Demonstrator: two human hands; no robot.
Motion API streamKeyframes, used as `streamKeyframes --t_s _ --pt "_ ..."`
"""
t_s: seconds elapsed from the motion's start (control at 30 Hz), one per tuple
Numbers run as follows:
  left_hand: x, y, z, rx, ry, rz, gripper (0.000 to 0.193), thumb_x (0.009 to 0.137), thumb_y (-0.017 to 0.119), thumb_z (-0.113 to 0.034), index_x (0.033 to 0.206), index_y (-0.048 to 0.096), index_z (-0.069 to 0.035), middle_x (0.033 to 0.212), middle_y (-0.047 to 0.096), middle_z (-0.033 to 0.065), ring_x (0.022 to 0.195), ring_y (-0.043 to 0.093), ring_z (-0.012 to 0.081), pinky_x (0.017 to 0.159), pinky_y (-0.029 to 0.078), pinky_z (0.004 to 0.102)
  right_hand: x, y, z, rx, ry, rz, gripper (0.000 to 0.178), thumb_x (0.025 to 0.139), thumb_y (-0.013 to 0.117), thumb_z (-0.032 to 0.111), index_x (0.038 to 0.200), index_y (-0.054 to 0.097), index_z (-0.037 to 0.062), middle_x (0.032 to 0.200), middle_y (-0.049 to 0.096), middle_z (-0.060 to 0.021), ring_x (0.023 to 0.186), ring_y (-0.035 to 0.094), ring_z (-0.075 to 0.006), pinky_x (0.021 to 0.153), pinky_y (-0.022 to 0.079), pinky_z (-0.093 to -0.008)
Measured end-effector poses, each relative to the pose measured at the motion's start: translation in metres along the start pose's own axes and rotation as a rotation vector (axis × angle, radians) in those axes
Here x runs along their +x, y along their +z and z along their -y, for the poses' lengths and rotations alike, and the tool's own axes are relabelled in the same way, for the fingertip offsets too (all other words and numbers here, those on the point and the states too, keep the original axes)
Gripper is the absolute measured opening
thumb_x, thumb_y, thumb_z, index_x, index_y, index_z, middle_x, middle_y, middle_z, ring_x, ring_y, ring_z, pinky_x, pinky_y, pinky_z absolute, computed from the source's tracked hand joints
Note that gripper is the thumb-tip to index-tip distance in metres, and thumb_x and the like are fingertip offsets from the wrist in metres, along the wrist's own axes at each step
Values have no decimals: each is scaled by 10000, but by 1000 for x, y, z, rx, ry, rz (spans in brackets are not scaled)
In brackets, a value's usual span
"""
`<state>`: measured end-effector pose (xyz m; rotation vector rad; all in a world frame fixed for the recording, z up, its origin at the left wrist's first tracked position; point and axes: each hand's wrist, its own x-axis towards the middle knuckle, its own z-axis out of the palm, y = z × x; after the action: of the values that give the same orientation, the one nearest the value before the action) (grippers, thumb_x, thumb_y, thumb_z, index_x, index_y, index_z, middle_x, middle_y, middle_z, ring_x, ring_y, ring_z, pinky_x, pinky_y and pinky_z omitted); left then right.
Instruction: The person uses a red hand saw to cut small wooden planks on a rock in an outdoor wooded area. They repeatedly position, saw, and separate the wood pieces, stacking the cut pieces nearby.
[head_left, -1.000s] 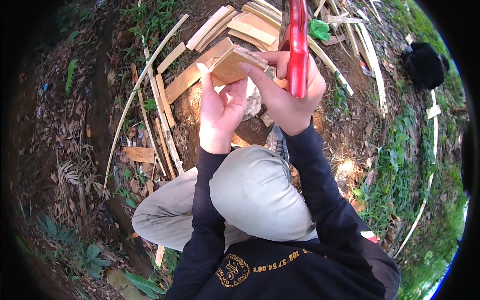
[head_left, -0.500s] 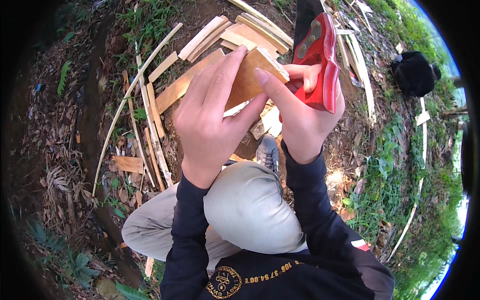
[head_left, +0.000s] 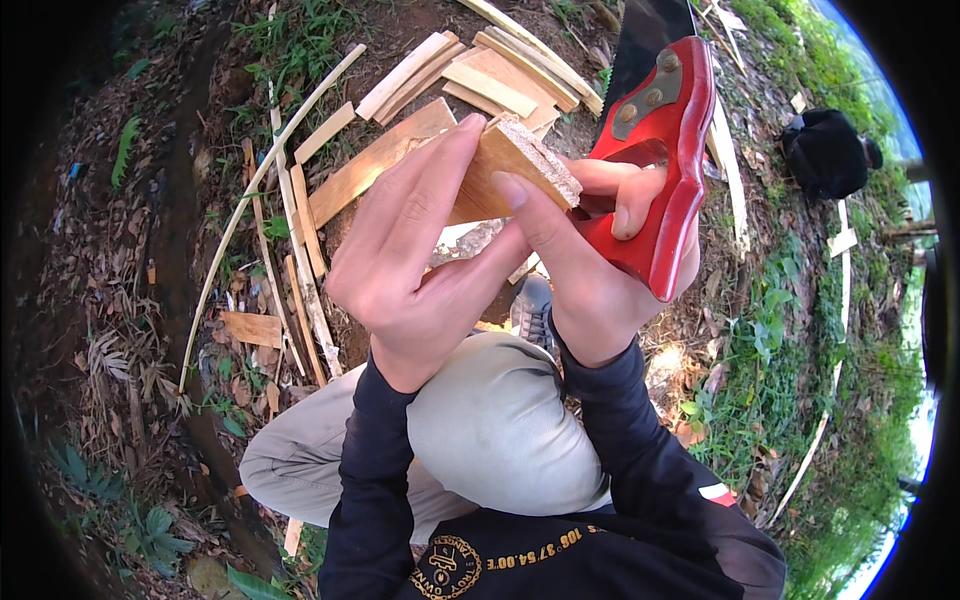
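A short piece of wooden board (head_left: pixel 487 182) with a rough, splintered end is raised above my knee. My left hand (head_left: pixel 395 265) pinches it, fingertips at its upper edge and thumb reaching toward its lower side. The thumb of my right hand (head_left: pixel 592 300) presses on the board's face near the rough end. That same hand has its fingers hooked through the red handle of a handsaw (head_left: pixel 690 150). The saw's dark blade (head_left: pixel 648 45) points up and away, cut off by the top of the picture. Part of the board is hidden behind my left fingers.
Cut wooden strips (head_left: pixel 410 75) and a wider board (head_left: pixel 375 165) lie on the ground ahead. Long thin strips (head_left: pixel 262 175) run along the left. A black bag-like object (head_left: pixel 825 150) sits at the far right. Leaves and plants (head_left: pixel 770 310) cover the ground around me.
The saw handle has swung right and down, showing more blade beyond it. The board has tilted and shifted slightly, so its rough end shows more. My left hand has moved slightly left.
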<state>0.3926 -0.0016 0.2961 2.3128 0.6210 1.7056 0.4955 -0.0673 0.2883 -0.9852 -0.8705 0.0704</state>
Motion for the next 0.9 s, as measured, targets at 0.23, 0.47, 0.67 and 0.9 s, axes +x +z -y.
streamKeyframes --t_s 0.23,0.47,0.67,0.9 --pt "5 1 -4 44 34 27 611 594 861 -39 1188 723 -77 1117 715 121 933 716 247 779 583 325 1 0 2 -15 25 -45 447 668 879 -58 825 476 56 822 655 -68 808 684 -152 720 549 -280" --pt "7 11 13 104 202 76 611 607 853 -73 1200 727 -141 1166 694 97 905 710 227 755 593 315 5 6 -12 21 60 -113 401 687 879 -2 802 501 65 846 694 -81 730 673 -107 653 548 -253" --pt "-2 21 23 76 135 58 567 637 849 -76 1189 726 -119 1176 684 113 937 716 233 767 595 315 5 7 -28 -82 22 -71 361 709 862 1 813 521 55 851 705 -73 690 659 -96 624 534 -253" --pt "-17 47 82 -140 -47 -10 520 698 846 -63 1195 694 -77 1176 673 112 1051 685 252 859 581 332 18 8 -74 35 174 173 335 734 865 45 880 567 1 996 741 -117 787 688 -121 703 552 -258"
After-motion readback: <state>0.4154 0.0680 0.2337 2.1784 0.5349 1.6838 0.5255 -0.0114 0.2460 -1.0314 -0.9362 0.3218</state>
